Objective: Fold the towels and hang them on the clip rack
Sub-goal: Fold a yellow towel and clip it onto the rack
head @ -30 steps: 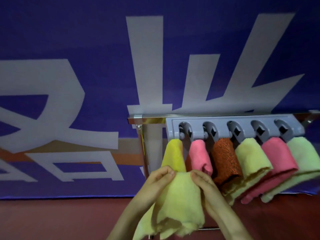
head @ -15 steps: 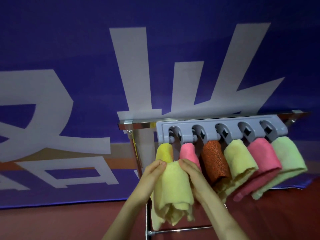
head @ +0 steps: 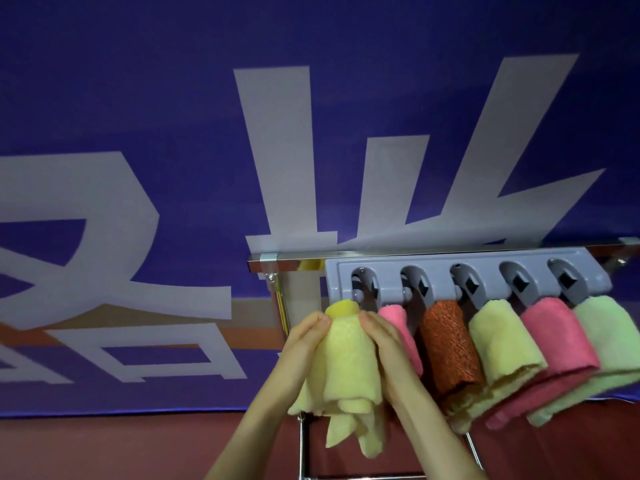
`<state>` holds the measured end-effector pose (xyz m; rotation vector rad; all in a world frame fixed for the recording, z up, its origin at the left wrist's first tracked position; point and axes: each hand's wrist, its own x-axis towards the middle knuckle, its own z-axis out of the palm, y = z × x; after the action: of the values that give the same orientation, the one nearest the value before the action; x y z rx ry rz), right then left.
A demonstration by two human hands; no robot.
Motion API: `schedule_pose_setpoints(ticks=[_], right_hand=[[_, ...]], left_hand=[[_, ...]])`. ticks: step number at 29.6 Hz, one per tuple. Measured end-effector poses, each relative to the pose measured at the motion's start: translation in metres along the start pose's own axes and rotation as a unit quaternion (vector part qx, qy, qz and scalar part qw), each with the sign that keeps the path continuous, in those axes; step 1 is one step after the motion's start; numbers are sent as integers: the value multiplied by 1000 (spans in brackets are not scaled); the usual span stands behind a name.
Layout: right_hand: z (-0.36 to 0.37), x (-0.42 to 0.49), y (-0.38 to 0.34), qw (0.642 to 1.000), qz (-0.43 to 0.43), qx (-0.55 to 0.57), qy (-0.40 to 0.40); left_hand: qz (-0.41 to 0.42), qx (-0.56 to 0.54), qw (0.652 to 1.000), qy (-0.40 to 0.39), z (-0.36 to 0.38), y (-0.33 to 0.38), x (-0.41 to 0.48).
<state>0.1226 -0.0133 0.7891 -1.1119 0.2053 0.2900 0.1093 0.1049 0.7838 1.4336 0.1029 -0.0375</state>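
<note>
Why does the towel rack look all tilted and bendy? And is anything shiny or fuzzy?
Head view: the wide-angle lens probably makes the grey clip rack look slanted and stretched toward the right edge. Head view: the metal bar above it shines with reflections. Head view: the whole picture is dim and a bit soft, and the green towel at the edge looks smeariest.

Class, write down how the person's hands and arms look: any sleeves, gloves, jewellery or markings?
The left hand and right hand are bare: no gloves, rings or markings show. The left forearm and right forearm are bare too, with no sleeve, watch or bracelet in view.
</note>
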Motion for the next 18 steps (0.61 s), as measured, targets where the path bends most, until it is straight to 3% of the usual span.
schedule_pose_setpoints(ticks=[6, 13, 18], right_hand=[[3, 8, -15, 992, -66, -107, 6], [23, 43, -27, 988, -85, -128, -36], [0, 35, 1, 976, -96, -195, -26]], left_hand=[[-27, -42, 999, 11, 7, -6, 10], [26, -64, 996, 64, 1, 12, 36], [-41, -92, 993, 68, 4, -23, 25]])
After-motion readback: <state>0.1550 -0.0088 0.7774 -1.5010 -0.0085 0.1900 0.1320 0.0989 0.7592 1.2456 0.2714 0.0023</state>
